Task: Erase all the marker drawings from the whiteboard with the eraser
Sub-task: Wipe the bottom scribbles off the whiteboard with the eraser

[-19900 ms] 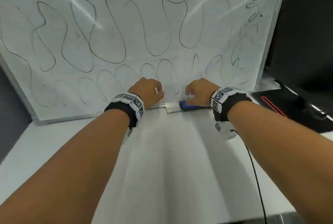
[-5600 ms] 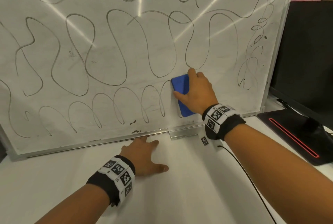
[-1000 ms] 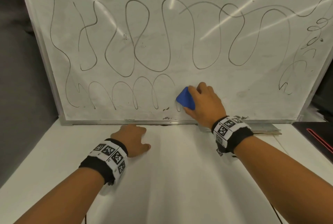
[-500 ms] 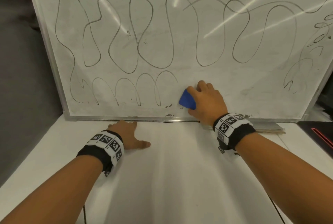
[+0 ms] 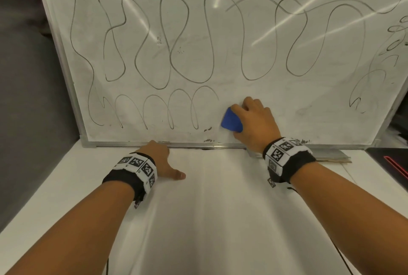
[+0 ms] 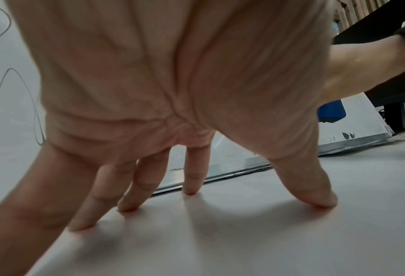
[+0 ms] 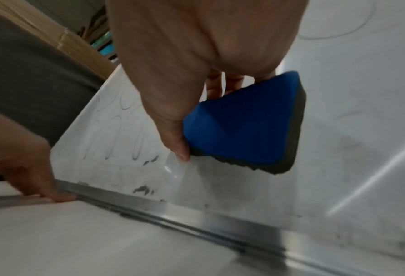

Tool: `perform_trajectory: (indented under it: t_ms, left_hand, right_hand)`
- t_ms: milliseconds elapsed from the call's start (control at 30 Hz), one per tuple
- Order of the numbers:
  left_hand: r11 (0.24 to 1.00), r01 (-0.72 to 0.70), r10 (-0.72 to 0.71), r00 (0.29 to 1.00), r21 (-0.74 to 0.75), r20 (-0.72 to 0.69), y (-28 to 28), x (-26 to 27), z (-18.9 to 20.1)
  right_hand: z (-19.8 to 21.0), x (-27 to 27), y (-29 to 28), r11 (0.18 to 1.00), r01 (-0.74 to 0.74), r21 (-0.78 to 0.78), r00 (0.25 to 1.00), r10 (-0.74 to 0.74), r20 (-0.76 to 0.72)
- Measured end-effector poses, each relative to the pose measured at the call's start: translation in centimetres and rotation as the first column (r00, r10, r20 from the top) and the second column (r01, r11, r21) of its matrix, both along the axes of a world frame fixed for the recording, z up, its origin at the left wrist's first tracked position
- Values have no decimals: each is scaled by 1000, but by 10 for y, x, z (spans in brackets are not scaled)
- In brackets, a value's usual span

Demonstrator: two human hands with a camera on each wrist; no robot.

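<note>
The right hand (image 5: pixel 254 123) grasps the blue foam eraser with the dark felt face (image 5: pixel 231 120), thumb along its near edge and fingers over its far edge, and holds it against the lower middle of the white, metal-framed whiteboard (image 5: pixel 265 89). In the right wrist view the eraser (image 7: pixel 243 127) sits tilted, one corner pointing down toward the board's aluminium bottom rail (image 7: pixel 196 211); whether the whole felt face lies flat on the surface or only one edge of it touches is hard to tell from this angle.

What the next stroke turns on: the small row of black marker loops (image 5: pixel 154 109) lies directly to the left of the eraser, at much the same height, with its nearest loop just beside the eraser's left corner. The board to the right of the hand along this low band looks already wiped, with only faint smears. So the stroke probably runs leftward. A few dark flecks of marker residue (image 5: pixel 207 129) sit just below and left of the eraser, close to the rail.

The left hand (image 5: pixel 159 159) holds nothing; its fingers are spread straight, tips pressed on the white tabletop (image 5: pixel 209 219) right against the rail, likely steadying the propped board. It is nearer the loops but has no eraser.

The tall black squiggles (image 5: pixel 209 38) across the upper board are untouched, so most of the task remains.
</note>
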State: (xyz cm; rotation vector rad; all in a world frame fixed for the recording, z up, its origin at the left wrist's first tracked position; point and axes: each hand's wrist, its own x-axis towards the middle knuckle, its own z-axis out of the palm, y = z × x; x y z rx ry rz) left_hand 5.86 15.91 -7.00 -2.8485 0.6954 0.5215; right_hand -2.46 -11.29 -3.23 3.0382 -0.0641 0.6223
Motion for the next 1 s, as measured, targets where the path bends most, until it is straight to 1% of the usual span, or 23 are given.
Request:
perform_trajectory:
  t_ms: [100, 167, 233, 333, 400, 467, 600, 633, 733, 800, 900, 1000]
  left_hand:
    - [1000, -14, 14, 1000, -12, 0, 1, 4, 2]
    - [999, -31, 31, 1000, -25, -2, 1, 6, 3]
    - [999, -44, 44, 999, -31, -6, 1, 7, 5]
    - [998, -45, 44, 999, -36, -22, 0, 8, 9]
    - [998, -41, 41, 999, -38, -14, 0, 8, 11]
    - [999, -34, 34, 999, -32, -2, 2, 7, 10]
    - [999, -32, 32, 999, -24, 0, 4, 8, 10]
    - [999, -34, 34, 999, -26, -1, 4, 8, 11]
    - [1000, -16, 16, 1000, 1, 2, 2, 10, 15]
    - [1000, -7, 7, 1000, 11, -2, 3, 9, 16]
    - [1000, -14, 14, 1000, 2, -13, 4, 10, 18]
    - [1000, -14, 14, 1000, -5, -25, 5, 12, 21]
  right_hand:
    - [-11, 3, 18, 999, -49, -22, 994, 47, -97]
    - [-14, 4, 21, 998, -54, -30, 990, 49, -134]
    - [-5, 9, 20, 999, -38, 3, 996, 38, -83]
    - [17, 23, 24, 993, -46, 108, 994, 35, 103]
    - [26, 31, 33, 987, -66, 148, 984, 40, 172]
    - [22, 33, 45, 985, -76, 154, 984, 49, 172]
    - [1, 23, 46, 987, -71, 142, 995, 59, 86]
    - [1, 22, 43, 985, -65, 158, 994, 50, 99]
    - [16, 31, 42, 975, -49, 218, 977, 2, 212]
    - [24, 39, 52, 974, -78, 211, 972, 28, 231]
    - [17, 40, 65, 982, -107, 153, 984, 82, 160]
    - [8, 33, 58, 981, -103, 167, 987, 79, 143]
